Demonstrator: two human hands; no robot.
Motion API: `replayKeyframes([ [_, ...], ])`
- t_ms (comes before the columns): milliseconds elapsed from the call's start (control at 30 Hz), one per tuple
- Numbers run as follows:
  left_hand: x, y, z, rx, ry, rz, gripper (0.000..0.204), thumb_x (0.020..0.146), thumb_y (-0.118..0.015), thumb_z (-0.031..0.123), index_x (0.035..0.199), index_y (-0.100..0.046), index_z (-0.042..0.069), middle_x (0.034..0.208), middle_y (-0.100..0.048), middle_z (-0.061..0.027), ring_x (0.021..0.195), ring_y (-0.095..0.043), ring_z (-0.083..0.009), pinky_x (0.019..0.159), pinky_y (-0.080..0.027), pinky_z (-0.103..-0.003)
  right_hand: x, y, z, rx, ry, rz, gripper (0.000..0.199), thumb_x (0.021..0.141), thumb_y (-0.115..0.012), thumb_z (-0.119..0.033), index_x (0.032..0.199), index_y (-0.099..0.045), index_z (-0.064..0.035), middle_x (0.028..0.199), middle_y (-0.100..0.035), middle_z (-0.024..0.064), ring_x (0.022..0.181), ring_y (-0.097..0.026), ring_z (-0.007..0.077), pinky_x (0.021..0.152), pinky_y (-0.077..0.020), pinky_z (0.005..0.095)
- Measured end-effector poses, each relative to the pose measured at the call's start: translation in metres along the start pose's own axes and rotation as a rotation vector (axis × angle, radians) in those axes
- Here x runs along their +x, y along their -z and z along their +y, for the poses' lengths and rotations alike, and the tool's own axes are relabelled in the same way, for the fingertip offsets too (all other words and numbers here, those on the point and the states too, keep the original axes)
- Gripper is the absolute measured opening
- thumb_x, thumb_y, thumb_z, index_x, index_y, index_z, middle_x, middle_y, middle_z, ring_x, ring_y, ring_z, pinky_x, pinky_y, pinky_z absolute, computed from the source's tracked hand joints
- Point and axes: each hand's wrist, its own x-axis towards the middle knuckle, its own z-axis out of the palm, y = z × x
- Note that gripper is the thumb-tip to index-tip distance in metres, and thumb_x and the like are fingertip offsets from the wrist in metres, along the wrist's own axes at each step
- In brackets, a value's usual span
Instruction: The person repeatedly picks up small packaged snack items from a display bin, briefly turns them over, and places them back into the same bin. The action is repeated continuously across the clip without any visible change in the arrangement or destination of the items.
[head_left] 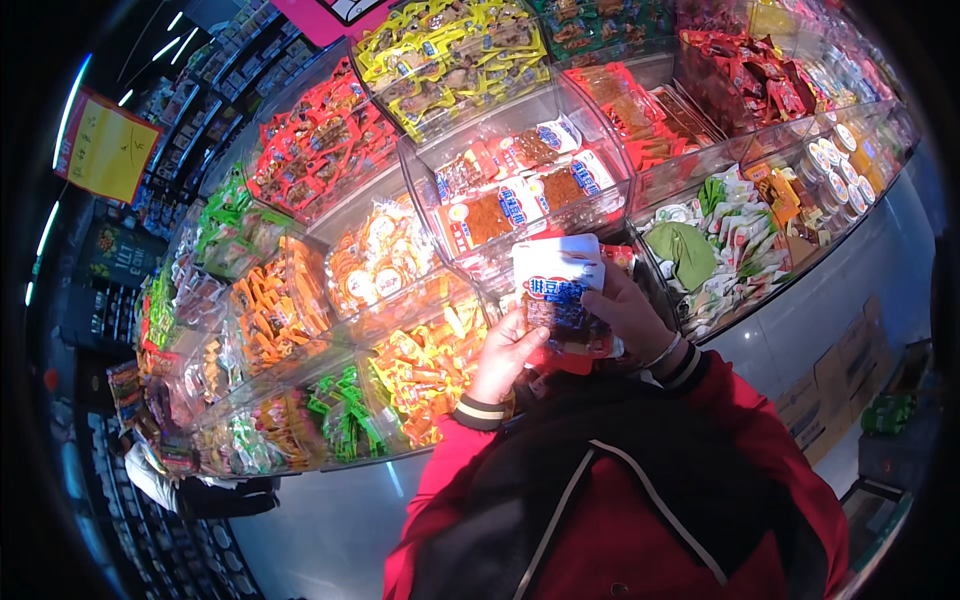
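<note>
At the centre of the frame I see both hands gripping one white and blue snack packet, the left hand pinching its lower left edge and the right hand wrapped around its right side (a bracelet sits on that wrist). The packet is held just in front of clear plastic bins stacked with packets. A red packet shows below it, though I cannot tell which hand holds that one.
</note>
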Motion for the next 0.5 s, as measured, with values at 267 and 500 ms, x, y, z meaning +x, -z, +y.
replayKeyframes([
  [267, 0.006, -0.004, -0.016, -0.195, -0.078, 0.099, 0.025, 0.094, -0.042, 0.016, 0.106, -0.056, -0.001, 0.101, -0.061, -0.0066, 0.09, -0.056, -0.0125, 0.082, -0.045, -0.026, 0.0, 0.003, 0.018, -0.182, -0.047, 0.101, 0.058, 0.081, -0.061, -0.007, 0.13, -0.03, -0.0013, 0.109, -0.05, 0.0081, 0.096, -0.052, 0.0121, 0.082, -0.0453, 0.0275],
  [500, 0.014, -0.007, -0.02, -0.289, -0.023, 0.179, 0.027, 0.095, -0.04, 0.017, 0.109, -0.053, -0.002, 0.104, -0.059, -0.0062, 0.094, -0.055, -0.012, 0.085, -0.043, -0.026, -0.002, -0.004, 0.013, -0.181, -0.125, 0.149, 0.056, 0.082, -0.058, -0.005, 0.13, -0.028, -0.0057, 0.085, -0.053, 0.0011, 0.061, -0.05, 0.0045, 0.051, -0.0413, 0.0201],
])
